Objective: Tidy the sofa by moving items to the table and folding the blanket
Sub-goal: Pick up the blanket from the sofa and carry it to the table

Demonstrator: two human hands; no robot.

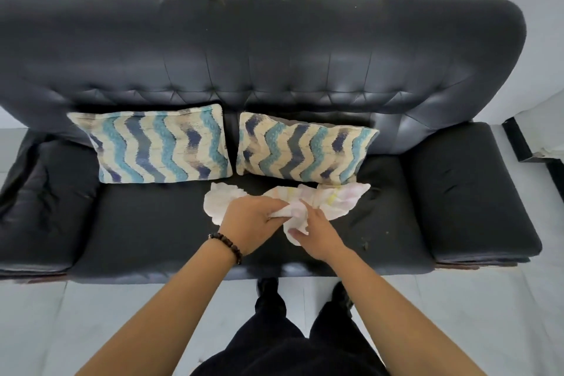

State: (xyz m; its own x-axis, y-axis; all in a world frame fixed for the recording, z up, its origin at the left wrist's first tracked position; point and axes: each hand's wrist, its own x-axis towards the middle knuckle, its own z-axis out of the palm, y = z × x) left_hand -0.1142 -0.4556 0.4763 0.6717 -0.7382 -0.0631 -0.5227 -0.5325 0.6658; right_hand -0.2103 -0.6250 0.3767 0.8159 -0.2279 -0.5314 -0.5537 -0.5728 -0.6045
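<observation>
A small pale blanket [335, 200], white with faint pink and yellow stripes, lies crumpled on the seat of a black leather sofa [146, 223]. My left hand [250, 223], with a bead bracelet on its wrist, grips a bunched fold near the blanket's middle. My right hand [317, 235] pinches the cloth's near edge just beside it. The two hands almost touch. The blanket's ends spread out to the left and right of my hands.
Two cushions with blue and teal zigzag stripes lean against the backrest, the left cushion [158, 146] and the right cushion [305, 149]. Small crumbs [364, 243] lie on the seat at right. Padded armrests close off both ends. Pale tiled floor lies under my feet.
</observation>
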